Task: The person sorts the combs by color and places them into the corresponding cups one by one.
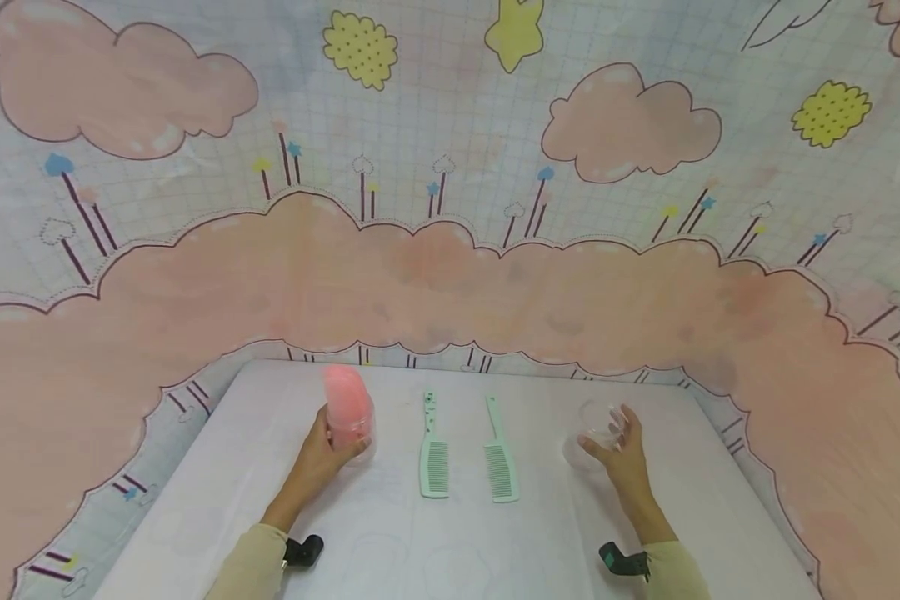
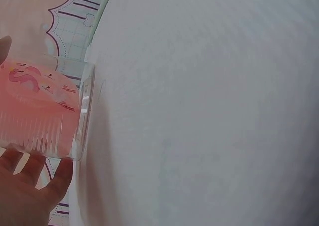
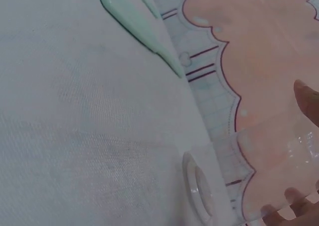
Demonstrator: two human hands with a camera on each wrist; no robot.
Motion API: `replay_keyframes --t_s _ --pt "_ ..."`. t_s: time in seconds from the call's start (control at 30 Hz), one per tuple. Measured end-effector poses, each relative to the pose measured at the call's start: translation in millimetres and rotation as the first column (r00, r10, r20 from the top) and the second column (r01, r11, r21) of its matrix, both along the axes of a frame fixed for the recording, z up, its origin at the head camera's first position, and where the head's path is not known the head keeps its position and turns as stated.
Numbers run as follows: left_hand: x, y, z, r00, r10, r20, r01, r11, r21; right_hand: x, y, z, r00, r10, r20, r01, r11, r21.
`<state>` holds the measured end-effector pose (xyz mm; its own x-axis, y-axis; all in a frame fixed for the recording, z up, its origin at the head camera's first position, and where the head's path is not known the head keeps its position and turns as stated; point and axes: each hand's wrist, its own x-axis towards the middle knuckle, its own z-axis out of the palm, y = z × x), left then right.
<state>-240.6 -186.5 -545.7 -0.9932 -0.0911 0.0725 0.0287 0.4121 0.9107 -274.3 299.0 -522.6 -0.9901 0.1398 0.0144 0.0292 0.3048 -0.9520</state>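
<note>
The left hand's (image 1: 327,455) fingers curl around a clear cup (image 2: 85,111) holding a pink comb (image 1: 347,390); the right hand's (image 1: 628,460) fingers, spread wide, grip the other clear cup (image 1: 587,452). Between them, 2 green combs (image 1: 435,467) lie on the surface (image 1: 450,550).

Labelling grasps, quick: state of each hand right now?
Left hand: holding a clear plastic container with a pink toothed comb inside.
Right hand: holding a clear, round-based plastic cup.

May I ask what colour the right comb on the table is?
The right comb is pale green, clearest in the head view.
</note>
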Motion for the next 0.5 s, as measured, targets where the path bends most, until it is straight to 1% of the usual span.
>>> replay_keyframes --t_s 0.07,0.23,0.4,0.5 --pt "-0.7 -0.4 -1.0 1.000 0.001 -0.001 -0.001 1.000 0.001 -2.6 -0.7 -3.5 1.000 0.009 0.000 -0.009 1.000 -0.016" --pt "-1.7 -0.3 -1.9 1.000 0.000 -0.006 0.000 1.000 0.000 -6.8 -3.9 -8.4 1.000 0.020 -0.016 -0.020 1.000 -0.011" --pt "-2.4 0.0 -2.2 1.000 -0.002 -0.004 0.002 1.000 0.000 -6.6 -7.5 -12.5 1.000 0.014 -0.018 -0.014 0.999 0.033" --pt "-3.4 0.3 -2.5 1.000 -0.002 -0.012 0.002 1.000 0.004 -6.1 -9.5 -16.0 0.999 0.032 -0.016 -0.031 0.998 0.047"
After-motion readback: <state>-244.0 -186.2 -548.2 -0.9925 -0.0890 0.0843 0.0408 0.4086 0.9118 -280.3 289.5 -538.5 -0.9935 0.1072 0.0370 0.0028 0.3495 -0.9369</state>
